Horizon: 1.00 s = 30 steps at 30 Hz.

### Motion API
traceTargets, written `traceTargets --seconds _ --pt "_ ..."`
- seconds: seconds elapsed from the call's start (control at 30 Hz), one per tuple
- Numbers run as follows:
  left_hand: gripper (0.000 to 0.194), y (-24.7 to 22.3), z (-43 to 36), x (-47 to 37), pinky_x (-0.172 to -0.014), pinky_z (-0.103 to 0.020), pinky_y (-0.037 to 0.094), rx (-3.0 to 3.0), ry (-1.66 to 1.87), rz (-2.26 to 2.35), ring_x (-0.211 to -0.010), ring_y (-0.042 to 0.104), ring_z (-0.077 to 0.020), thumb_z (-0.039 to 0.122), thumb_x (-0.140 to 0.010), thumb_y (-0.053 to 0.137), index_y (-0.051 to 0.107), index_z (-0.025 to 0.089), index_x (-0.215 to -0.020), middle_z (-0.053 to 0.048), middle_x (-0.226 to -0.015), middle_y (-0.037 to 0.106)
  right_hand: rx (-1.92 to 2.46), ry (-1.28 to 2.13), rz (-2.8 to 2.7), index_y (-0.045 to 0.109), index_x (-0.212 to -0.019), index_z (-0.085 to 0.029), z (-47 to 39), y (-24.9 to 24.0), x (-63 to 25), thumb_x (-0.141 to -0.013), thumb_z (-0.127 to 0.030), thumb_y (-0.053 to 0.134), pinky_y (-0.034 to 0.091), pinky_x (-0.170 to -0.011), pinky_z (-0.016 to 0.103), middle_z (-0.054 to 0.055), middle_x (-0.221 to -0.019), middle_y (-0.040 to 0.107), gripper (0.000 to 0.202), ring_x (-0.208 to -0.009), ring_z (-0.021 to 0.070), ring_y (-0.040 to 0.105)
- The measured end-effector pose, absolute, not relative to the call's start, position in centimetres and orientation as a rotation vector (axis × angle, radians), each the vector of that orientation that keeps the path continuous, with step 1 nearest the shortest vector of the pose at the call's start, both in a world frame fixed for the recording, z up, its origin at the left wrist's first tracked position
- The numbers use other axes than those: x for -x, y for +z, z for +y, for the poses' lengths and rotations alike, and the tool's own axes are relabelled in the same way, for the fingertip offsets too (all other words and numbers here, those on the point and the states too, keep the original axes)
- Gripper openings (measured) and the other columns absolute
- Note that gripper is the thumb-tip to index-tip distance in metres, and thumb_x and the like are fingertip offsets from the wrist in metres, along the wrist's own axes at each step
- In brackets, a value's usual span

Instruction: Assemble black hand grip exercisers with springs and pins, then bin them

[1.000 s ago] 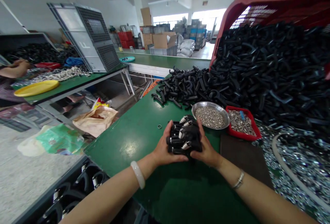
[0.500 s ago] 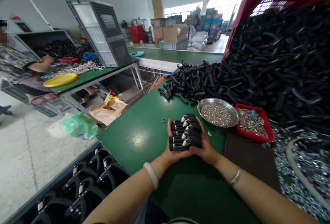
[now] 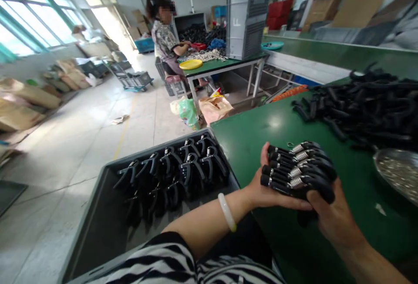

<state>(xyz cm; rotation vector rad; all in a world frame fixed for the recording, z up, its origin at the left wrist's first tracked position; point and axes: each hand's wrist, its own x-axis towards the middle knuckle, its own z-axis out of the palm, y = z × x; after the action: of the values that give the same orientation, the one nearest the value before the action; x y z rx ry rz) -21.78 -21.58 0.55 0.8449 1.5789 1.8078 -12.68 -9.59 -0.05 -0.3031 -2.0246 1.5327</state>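
Spring-fitted black handles: a side-by-side row held between both hands, over the green table near its edge.
Left hand: cupped firmly around the straight ends (a white bangle circles the wrist).
Right hand: clasping the curved ends, thumb against the near side.
Metal ring: lying on the tabletop, just beyond the row.
Gray crate: beside the table, at left, containing rows of similar spring-fitted pieces.
Loose black parts: heaped at right, behind a metal dish (partly cropped) of small bits.
Co-worker: at a farther table, near a yellow tray.
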Motion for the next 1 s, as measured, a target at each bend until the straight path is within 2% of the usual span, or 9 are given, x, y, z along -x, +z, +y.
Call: traceTargets --seconds 0.1,0.23,0.37,0.47,0.63,0.77,0.83,0.93,1.0 --pt "0.129 1.3 -27.7 22.6 -0.107 -0.055 0.005 -0.834 1.953 1.551 -0.13 0.026 -0.0289 0.035 -0.044 0.082 -0.004 0.027 -0.14 -0.008 -0.131 0.045 0.304 1.694 -2.112 0.031 -0.132 -0.023 -14.6 1.0 15.2 -0.068 -0.053 0.062 0.029 -0.101 0.047 0.011 -0.128 0.045 0.077 -0.118 0.0287 0.042" --pt "0.129 0.5 -36.1 22.8 -0.104 -0.052 0.023 -0.374 2.255 1.399 -0.121 0.041 -0.0286 0.036 -0.05 0.08 -0.014 0.028 -0.138 -0.012 -0.131 0.045 0.293 2.116 -2.204 0.032 -0.13 -0.023 -22.5 1.8 19.1 -0.068 -0.052 0.063 0.032 -0.1 0.046 0.009 -0.126 0.049 0.075 -0.115 0.0262 0.045" --pt "0.117 -2.4 -44.5 22.8 -0.099 -0.042 0.036 0.236 2.373 1.343 -0.111 0.052 -0.0255 0.022 -0.053 0.08 0.002 0.031 -0.139 -0.008 -0.126 0.052 0.229 2.764 -2.214 0.036 -0.126 -0.024 -29.8 -0.8 22.2 -0.069 -0.05 0.065 0.037 -0.098 0.044 0.008 -0.123 0.053 0.069 -0.113 0.0233 0.049" --pt "0.101 -5.1 -49.1 23.6 -0.089 -0.034 0.045 0.666 2.3 1.369 -0.103 0.058 -0.0236 0.02 -0.057 0.077 0.017 0.031 -0.138 -0.006 -0.12 0.057 0.175 3.029 -2.241 0.038 -0.125 -0.022 -33.5 -4.5 23.6 -0.073 -0.049 0.061 0.035 -0.1 0.042 0.007 -0.126 0.051 0.063 -0.116 0.0216 0.046" --pt "0.066 -7.8 -52.4 25.8 -0.075 -0.034 0.052 0.882 2.167 1.368 -0.089 0.064 -0.0247 0.023 -0.068 0.07 0.042 0.024 -0.128 -0.007 -0.1 0.067 0.054 3.049 -2.292 0.03 -0.134 -0.022 -36.7 -8.3 24.1 -0.076 -0.049 0.057 0.027 -0.104 0.038 0.006 -0.133 0.043 0.069 -0.122 0.0187 0.039" --pt "0.043 -8.6 -53.3 26.8 -0.074 -0.037 0.052 0.881 2.127 1.287 -0.086 0.065 -0.027 0.027 -0.074 0.063 0.055 0.017 -0.115 -0.01 -0.091 0.069 0.038 2.815 -2.586 0.016 -0.14 -0.018 -37.3 -8.5 24.2 -0.074 -0.053 0.058 0.018 -0.107 0.038 0.01 -0.143 0.027 0.086 -0.13 0.0199 0.024" --pt "0.046 -9.4 -53.3 26.9 -0.078 -0.036 0.052 0.86 2.176 1.299 -0.088 0.064 -0.0255 0.024 -0.072 0.065 0.054 0.02 -0.117 -0.008 -0.093 0.069 0.021 2.648 -2.747 0.014 -0.141 -0.016 -37.2 -8.8 24.2 -0.073 -0.054 0.058 0.015 -0.108 0.038 0.011 -0.145 0.021 0.09 -0.132 0.0204 0.019" --pt "0.07 -11.0 -52.6 26.8 -0.085 -0.033 0.049 0.831 2.29 1.369 -0.092 0.063 -0.0215 0.014 -0.064 0.072 0.042 0.028 -0.126 -0.004 -0.102 0.067 -0.006 2.556 -2.775 0.018 -0.14 -0.018 -36.6 -9.7 24.2 -0.076 -0.053 0.055 0.017 -0.108 0.037 0.01 -0.143 0.025 0.082 -0.131 0.0193 0.022" --pt "0.078 -11.8 -52.3 26.8 -0.086 -0.033 0.049 0.834 2.342 1.379 -0.093 0.063 -0.0207 0.012 -0.062 0.074 0.037 0.03 -0.129 -0.004 -0.105 0.065 -0.054 2.534 -2.762 0.021 -0.139 -0.021 -36.3 -10.2 24.2 -0.076 -0.052 0.055 0.017 -0.108 0.037 0.008 -0.143 0.026 0.079 -0.131 0.0189 0.023"
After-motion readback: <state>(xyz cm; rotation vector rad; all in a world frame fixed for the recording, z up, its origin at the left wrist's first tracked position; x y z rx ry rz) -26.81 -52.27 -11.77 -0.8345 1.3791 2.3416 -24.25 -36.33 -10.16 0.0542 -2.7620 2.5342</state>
